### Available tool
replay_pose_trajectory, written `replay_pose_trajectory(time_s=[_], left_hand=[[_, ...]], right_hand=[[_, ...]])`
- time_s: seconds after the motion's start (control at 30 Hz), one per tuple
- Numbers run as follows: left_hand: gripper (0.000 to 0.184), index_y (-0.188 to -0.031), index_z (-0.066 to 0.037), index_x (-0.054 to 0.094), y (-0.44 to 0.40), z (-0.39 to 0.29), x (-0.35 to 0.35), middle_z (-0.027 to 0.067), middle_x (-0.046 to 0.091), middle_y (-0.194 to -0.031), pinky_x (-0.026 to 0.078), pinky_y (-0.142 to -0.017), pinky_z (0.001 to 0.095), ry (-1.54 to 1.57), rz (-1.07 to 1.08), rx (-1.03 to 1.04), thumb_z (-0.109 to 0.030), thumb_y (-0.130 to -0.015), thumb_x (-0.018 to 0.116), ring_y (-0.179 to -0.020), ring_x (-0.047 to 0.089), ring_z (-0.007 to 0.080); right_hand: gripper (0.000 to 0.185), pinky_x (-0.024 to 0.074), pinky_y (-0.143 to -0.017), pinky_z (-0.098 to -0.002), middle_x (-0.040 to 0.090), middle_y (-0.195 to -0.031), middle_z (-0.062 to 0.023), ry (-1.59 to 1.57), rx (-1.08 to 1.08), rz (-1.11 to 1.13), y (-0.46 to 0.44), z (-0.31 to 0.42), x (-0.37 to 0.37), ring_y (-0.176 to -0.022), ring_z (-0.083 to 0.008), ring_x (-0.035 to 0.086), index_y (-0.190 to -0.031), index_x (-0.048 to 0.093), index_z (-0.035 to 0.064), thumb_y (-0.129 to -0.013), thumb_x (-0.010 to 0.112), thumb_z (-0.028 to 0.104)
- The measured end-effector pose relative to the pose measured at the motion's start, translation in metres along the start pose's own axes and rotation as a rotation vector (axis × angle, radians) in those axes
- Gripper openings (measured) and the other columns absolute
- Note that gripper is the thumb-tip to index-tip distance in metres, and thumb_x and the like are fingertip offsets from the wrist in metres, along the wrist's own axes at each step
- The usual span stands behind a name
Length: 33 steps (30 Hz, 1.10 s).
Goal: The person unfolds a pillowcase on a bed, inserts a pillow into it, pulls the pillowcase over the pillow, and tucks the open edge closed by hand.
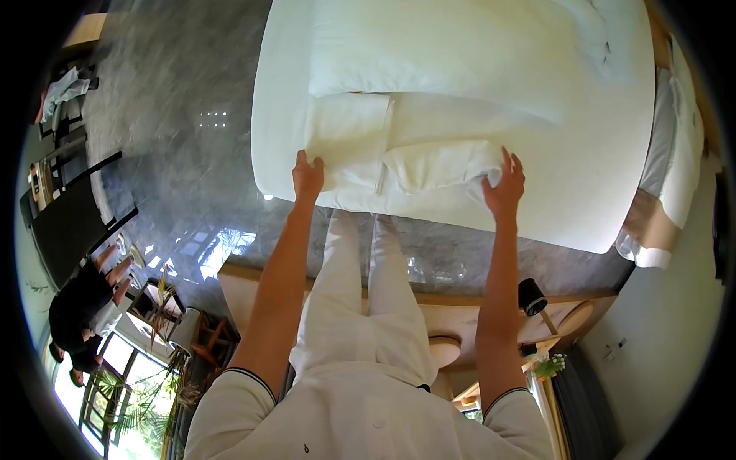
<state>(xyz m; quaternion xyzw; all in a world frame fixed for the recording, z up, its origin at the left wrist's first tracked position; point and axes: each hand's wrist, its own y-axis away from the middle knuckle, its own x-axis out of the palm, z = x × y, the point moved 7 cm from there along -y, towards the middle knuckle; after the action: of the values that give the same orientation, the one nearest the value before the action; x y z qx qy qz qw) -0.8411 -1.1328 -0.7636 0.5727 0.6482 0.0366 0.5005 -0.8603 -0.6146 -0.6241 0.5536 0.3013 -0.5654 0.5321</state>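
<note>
A white cloth point(349, 138) with a seamed edge lies partly folded near the bed's edge in front of me. My left hand point(308, 176) is closed at its left side, fingers curled on the border. To the right, a folded-over strip of the same cloth point(441, 165) is bunched up, and my right hand point(504, 188) grips its end between thumb and fingers. Just beyond the cloth spreads a thick white duvet point(429, 54), overlapping its far part. Beneath everything is the white-covered mattress point(571, 192).
Pillows point(659, 207) are at the bed's right end. Behind me stands a wooden desk point(249, 295) with a black lamp point(530, 297) and a round stool point(444, 351). A dark chair point(69, 230) and people in black point(80, 310) are on the left, across the grey floor point(176, 115).
</note>
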Motion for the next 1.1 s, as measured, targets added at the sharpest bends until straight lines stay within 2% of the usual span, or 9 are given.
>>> replay_pose_trajectory(time_s=[0.07,0.17,0.2,0.33,0.47,0.57,0.73,0.93,1.1], left_hand=[[0.061,-0.155,-0.007,0.045,0.010,-0.006,0.004,0.0313,0.067,-0.141,0.052,-0.109,0.0592,0.028,0.020,-0.057,-0.020,-0.102,0.073,-0.129,0.065,0.0528],[0.099,-0.168,-0.018,0.039,0.060,-0.078,-0.017,0.0164,0.037,-0.166,0.034,-0.124,0.0607,-0.265,-0.403,0.309,-0.014,-0.084,0.092,-0.155,0.036,0.0411],[0.090,-0.162,-0.017,0.047,0.072,-0.095,-0.013,0.0163,0.046,-0.161,0.035,-0.123,0.0593,-0.300,-0.441,0.421,-0.017,-0.084,0.092,-0.151,0.043,0.0390],[0.067,-0.141,-0.015,0.064,0.085,-0.104,0.072,0.0109,0.059,-0.141,0.038,-0.118,0.0553,-0.372,0.181,0.743,-0.028,-0.083,0.093,-0.140,0.051,0.0347],[0.077,-0.143,-0.016,0.059,0.107,-0.121,0.100,0.0103,0.054,-0.141,0.041,-0.110,0.0558,-0.673,0.101,0.627,-0.035,-0.079,0.097,-0.135,0.053,0.0346],[0.078,-0.140,-0.015,0.057,0.100,-0.123,0.118,0.0105,0.053,-0.141,0.043,-0.106,0.0550,-0.709,0.045,0.545,-0.033,-0.077,0.099,-0.133,0.054,0.0341],[0.066,-0.137,-0.015,0.057,0.078,-0.113,0.092,0.0088,0.054,-0.139,0.045,-0.104,0.0553,-0.430,-0.118,0.367,-0.030,-0.084,0.093,-0.132,0.054,0.0324],[0.039,-0.131,-0.012,0.062,0.070,-0.101,0.078,0.0120,0.062,-0.129,0.052,-0.100,0.0542,-0.374,-0.103,0.428,-0.016,-0.096,0.078,-0.124,0.061,0.0368],[0.034,-0.131,-0.006,0.060,0.055,-0.096,0.068,0.0204,0.063,-0.127,0.054,-0.099,0.0567,-0.306,-0.025,0.476,-0.004,-0.098,0.066,-0.116,0.064,0.0450]], right_hand=[[0.098,0.0445,-0.122,-0.0580,0.047,-0.168,-0.0215,-0.070,-0.035,0.072,-0.003,0.014,0.020,-0.150,-0.0449,0.050,-0.168,0.048,0.0270,-0.081,0.094,0.024],[0.105,0.0418,-0.123,-0.0636,0.045,-0.170,-0.0204,-0.072,-0.053,0.191,-0.001,0.033,0.053,-0.151,-0.0484,0.048,-0.168,0.047,0.0295,-0.077,0.098,0.026],[0.108,0.0407,-0.123,-0.0656,0.043,-0.170,-0.0193,0.002,-0.038,0.240,0.001,0.038,0.064,-0.151,-0.0499,0.046,-0.169,0.046,0.0300,-0.075,0.100,0.027],[0.076,0.0397,-0.123,-0.0656,0.050,-0.162,-0.0133,0.201,-0.193,0.104,0.000,0.046,0.081,-0.146,-0.0459,0.048,-0.147,0.066,0.0229,-0.077,0.098,0.023],[0.054,0.0496,-0.114,-0.0591,0.063,-0.148,-0.0117,0.187,-0.462,0.075,-0.015,0.045,0.065,-0.135,-0.0427,0.057,-0.133,0.071,0.0172,-0.083,0.091,0.015],[0.034,0.0586,-0.092,-0.0512,0.075,-0.121,-0.0162,-0.069,-0.308,0.238,-0.027,0.027,0.034,-0.112,-0.0406,0.069,-0.129,0.068,0.0092,-0.096,0.074,0.010],[0.046,0.0556,-0.106,-0.0483,0.074,-0.135,-0.0251,-0.470,0.056,0.202,-0.040,-0.111,0.019,-0.124,-0.0424,0.072,-0.149,0.062,0.0045,-0.103,0.063,0.010],[0.038,0.0591,-0.095,-0.0506,0.078,-0.125,-0.0233,-0.168,0.490,-0.378,-0.037,-0.253,0.003,-0.113,-0.0439,0.075,-0.139,0.071,0.0048,-0.104,0.065,0.019],[0.045,0.0618,-0.094,-0.0503,0.080,-0.119,-0.0250,-0.471,0.855,-0.629,-0.031,-0.327,-0.032,-0.109,-0.0416,0.078,-0.141,0.071,0.0015,-0.101,0.066,0.022]])
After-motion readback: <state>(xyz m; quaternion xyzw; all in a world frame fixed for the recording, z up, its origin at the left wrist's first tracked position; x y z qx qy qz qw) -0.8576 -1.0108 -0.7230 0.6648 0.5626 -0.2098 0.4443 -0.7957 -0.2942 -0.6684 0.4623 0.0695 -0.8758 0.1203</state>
